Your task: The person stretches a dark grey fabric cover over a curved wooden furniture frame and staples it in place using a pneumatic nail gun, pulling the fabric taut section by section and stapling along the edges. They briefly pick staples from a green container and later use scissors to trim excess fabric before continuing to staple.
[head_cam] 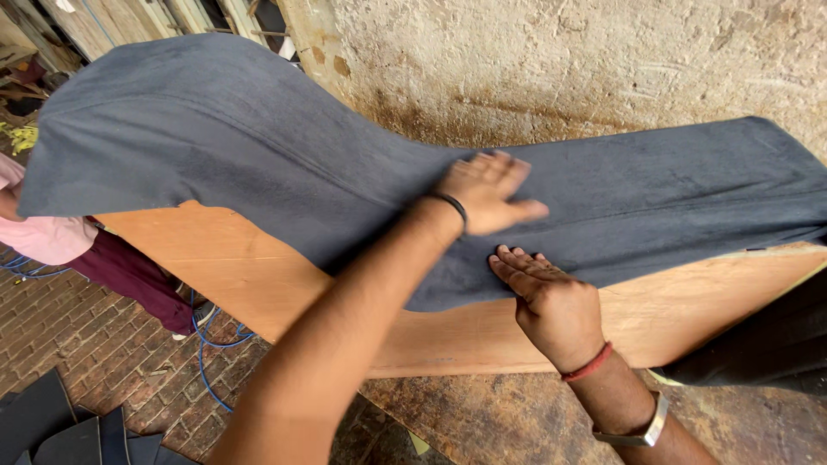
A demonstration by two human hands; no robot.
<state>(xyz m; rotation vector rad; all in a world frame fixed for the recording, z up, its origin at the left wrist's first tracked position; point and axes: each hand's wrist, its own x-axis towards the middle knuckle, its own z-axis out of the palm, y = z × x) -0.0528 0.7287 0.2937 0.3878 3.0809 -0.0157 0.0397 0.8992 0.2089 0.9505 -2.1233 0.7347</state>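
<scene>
A large sheet of dark grey fabric (pixel 258 146) is draped over the top edge of an upright orange-brown plywood panel (pixel 482 331), which serves as the landmark here. The left hand (pixel 487 194), slightly blurred, lies open and flat on the fabric above the panel's exposed face, fingers spread, apparently smoothing the cloth rather than gripping it. The right hand (pixel 551 301), wearing a red thread and a metal watch, presses flat where the fabric's lower hem meets the bare wood, pinning it so it does not slide. Neither hand grasps anything. Left of the panel stands another person (pixel 52 237) in pink, on a brick floor (pixel 95 353) with a blue cable (pixel 205 344).
</scene>
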